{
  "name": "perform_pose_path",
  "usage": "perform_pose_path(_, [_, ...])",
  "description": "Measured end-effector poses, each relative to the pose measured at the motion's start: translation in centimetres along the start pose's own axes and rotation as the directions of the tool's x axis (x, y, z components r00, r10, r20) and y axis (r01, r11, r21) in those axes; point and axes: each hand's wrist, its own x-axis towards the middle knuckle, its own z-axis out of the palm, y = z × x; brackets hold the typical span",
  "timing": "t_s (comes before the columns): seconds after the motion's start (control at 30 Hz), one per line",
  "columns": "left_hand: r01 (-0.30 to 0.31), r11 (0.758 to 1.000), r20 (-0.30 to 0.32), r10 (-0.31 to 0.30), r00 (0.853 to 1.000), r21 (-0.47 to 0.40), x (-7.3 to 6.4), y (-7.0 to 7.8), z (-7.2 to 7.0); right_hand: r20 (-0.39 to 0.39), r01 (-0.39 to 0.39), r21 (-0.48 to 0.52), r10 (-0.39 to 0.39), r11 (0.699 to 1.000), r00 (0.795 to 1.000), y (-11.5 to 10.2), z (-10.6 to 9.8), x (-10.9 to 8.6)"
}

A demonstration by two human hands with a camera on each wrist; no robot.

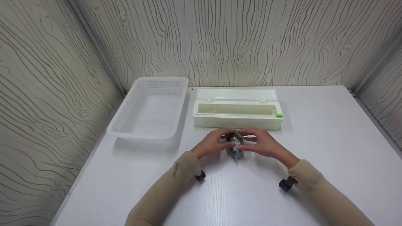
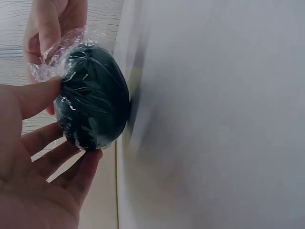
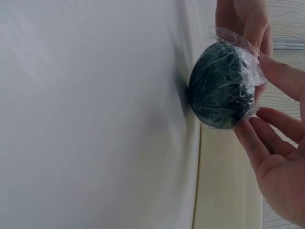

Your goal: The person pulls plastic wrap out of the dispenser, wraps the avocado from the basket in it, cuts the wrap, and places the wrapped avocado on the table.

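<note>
A dark green, rounded object (image 2: 93,98) wrapped in clear cling film (image 3: 248,71) is between my two hands, low over the white table. My left hand (image 1: 213,142) holds it from the left, thumb on the bunched film and fingertips along the object's far side. From the right, my right hand (image 1: 260,142) grips it the same way, its thumb at the film's gathered edge in the right wrist view. The film is crumpled on the side facing me and stretched smoother over the rest. What the dark object is, I cannot tell.
Just beyond my hands stands a long white cling film dispenser (image 1: 238,122), its lid (image 1: 235,94) raised at the back and a green slider (image 1: 279,115) at its right end. A white plastic basket (image 1: 144,136) sits at the back left. Wood-grain patterned walls (image 1: 220,40) border the table (image 1: 141,175).
</note>
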Motion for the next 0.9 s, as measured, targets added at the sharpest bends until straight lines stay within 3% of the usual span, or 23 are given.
perform_pose_path(0.3, [0.005, 0.996, -0.004, -0.005, 1.0, -0.092, 0.0, -0.1, -0.1, -0.057, -0.032, -0.056, 0.029, 0.998, 0.998, -0.3, 0.4, 0.8])
perform_pose_path(0.57, [0.003, 0.999, 0.048, -0.001, 0.999, -0.054, -0.4, -0.2, -0.7, -0.132, -0.045, -0.058, 0.037, 0.997, 0.991, -0.5, 1.1, 0.9])
perform_pose_path(0.77, [0.012, 0.997, 0.03, -0.009, 1.0, -0.077, -0.4, -0.6, -0.6, -0.127, -0.033, -0.048, 0.027, 0.998, 0.991, -1.1, 1.3, 1.2])
perform_pose_path(0.9, [0.038, 0.995, 0.007, -0.038, 0.999, -0.094, -0.3, -0.9, -0.7, -0.063, -0.018, -0.107, 0.011, 0.994, 0.998, -1.3, 1.3, 1.1])
